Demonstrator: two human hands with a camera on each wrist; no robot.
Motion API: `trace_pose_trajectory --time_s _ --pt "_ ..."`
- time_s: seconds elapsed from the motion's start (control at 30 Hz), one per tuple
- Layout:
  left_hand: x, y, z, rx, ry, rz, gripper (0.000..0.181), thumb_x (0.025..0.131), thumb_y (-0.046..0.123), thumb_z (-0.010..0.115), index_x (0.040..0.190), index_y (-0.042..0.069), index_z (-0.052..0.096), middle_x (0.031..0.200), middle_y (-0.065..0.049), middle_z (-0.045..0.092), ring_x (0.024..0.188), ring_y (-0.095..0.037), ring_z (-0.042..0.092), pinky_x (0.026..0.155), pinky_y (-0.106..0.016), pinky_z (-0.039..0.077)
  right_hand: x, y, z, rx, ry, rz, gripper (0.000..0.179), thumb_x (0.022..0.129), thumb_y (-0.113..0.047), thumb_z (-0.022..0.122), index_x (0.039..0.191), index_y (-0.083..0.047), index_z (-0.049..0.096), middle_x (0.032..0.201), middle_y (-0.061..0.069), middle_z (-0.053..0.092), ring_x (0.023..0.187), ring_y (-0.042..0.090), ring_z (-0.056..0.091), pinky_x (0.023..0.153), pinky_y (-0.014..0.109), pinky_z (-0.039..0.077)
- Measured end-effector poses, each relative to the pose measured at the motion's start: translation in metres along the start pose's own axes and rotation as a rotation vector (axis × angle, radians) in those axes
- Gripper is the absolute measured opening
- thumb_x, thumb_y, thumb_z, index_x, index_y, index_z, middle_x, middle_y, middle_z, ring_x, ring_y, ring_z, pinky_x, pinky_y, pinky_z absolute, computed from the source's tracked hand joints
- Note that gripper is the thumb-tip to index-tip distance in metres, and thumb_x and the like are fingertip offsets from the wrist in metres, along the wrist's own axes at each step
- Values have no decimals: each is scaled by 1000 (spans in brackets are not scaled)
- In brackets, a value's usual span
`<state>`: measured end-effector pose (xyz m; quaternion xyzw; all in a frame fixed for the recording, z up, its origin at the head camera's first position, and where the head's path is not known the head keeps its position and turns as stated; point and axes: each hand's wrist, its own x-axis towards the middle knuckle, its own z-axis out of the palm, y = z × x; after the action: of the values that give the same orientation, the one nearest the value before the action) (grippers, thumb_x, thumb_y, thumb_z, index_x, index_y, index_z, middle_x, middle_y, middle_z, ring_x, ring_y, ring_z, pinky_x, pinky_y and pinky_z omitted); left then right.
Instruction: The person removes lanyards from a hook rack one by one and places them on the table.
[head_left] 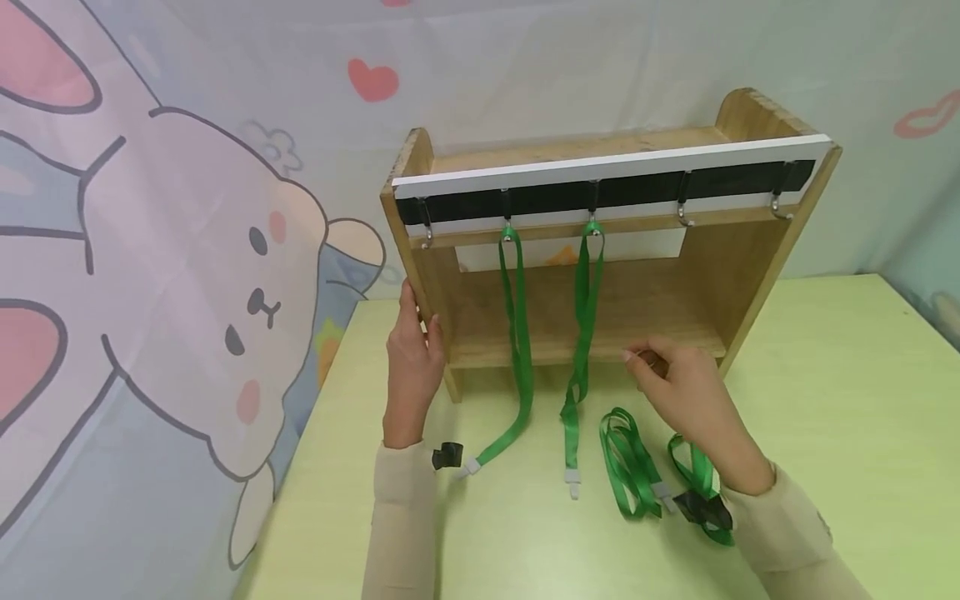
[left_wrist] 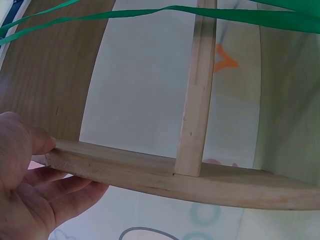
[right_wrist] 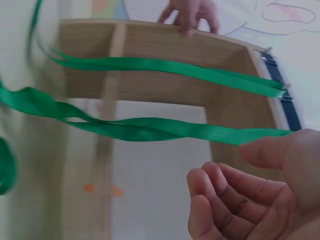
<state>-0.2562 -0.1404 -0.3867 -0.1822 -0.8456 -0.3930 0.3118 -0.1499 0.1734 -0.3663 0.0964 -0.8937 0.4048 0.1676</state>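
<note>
My left hand holds the left side panel of a small wooden shelf; in the left wrist view the thumb lies on the panel's inner side and the fingers behind it. Two green lanyards hang from hooks on the shelf's front rail: one lanyard on the second hook, another lanyard on the middle hook. Before the shelf, right of the hanging lanyards, my right hand hovers with loosely bent fingers and nothing in them. The right wrist view shows its thumb apart from the fingertips.
A folded green lanyard lies on the pale table, and another green lanyard lies partly behind my right wrist. Bare metal hooks include the far-left hook and far-right hook. A printed cloth hangs behind.
</note>
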Motion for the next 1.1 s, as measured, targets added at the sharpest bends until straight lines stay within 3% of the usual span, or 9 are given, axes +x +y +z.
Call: trace_pose_trajectory --time_s 0.27,0.43,0.63,0.83,0.93,1.1 --pt "-1 0 -2 -2 2 13 57 103 1 52 154 -4 26 140 -27 52 118 -42 61 78 -51 60 22 -21 -2 13 123 -107 15 99 -11 63 104 0 73 90 9 72 79 22 67 68 22 54" --pt "-1 -1 -3 -2 7 17 57 103 1 52 154 -4 26 139 -28 52 117 -42 62 77 -51 60 31 -32 -1 1 148 -155 20 98 -8 66 113 5 69 102 16 72 88 28 69 67 35 56" --pt "-1 -2 -3 -4 9 16 59 102 0 53 154 -4 26 139 -27 52 117 -42 62 76 -51 61 40 -41 2 0 143 -183 36 97 -8 66 128 11 60 114 23 68 95 35 68 70 48 58" --pt "-1 -3 -1 -4 10 12 58 103 -1 53 154 -7 25 140 -29 52 116 -44 62 76 -49 61 47 -51 2 6 65 -130 48 101 -14 61 138 14 51 126 28 63 88 38 70 76 53 58" --pt "-1 -2 0 -8 -2 3 58 103 0 52 154 -6 25 140 -28 52 117 -43 62 77 -49 61 51 -54 4 11 39 -113 41 101 -16 61 133 10 56 122 25 65 86 37 71 77 53 58" --pt "0 -1 0 -1 0 5 59 103 0 53 154 -5 26 140 -27 52 116 -43 62 78 -49 61 61 -58 11 12 43 -129 20 100 -16 65 109 2 66 107 20 71 90 35 70 78 51 57"
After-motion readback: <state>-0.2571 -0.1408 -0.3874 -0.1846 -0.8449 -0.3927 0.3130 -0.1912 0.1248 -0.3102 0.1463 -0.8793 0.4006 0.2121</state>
